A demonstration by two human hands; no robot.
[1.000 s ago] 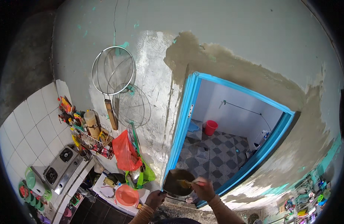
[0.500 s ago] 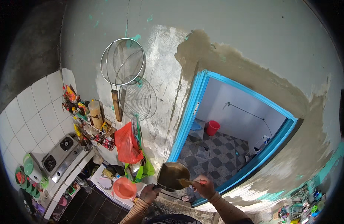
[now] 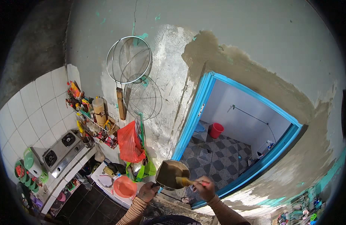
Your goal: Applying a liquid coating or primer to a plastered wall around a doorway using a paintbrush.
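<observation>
My left hand (image 3: 147, 192) is closed around the dark handle of a saucepan (image 3: 166, 168), holding it in front of me at the lower left corner of the doorway. Brownish-grey matter lies inside the pan; whether it is thick or runny I cannot tell. My right hand (image 3: 205, 189) grips a paintbrush (image 3: 184, 182) with a reddish handle. Its yellowish bristles reach over the pan's right side into the opening, against or close to the contents.
A blue door frame (image 3: 189, 120) opens onto a tiled room with a red bucket (image 3: 216, 130). Left of it hang a wire strainer (image 3: 128, 60) and a red plastic bag (image 3: 131, 142). An orange basin (image 3: 124, 186) and a gas stove (image 3: 60, 152) stand at left. Patchy plaster (image 3: 251, 73) surrounds the frame.
The paintbrush has shifted slightly left within the pan. The pan sits a little further left against the doorway, and the whole view has turned slightly.
</observation>
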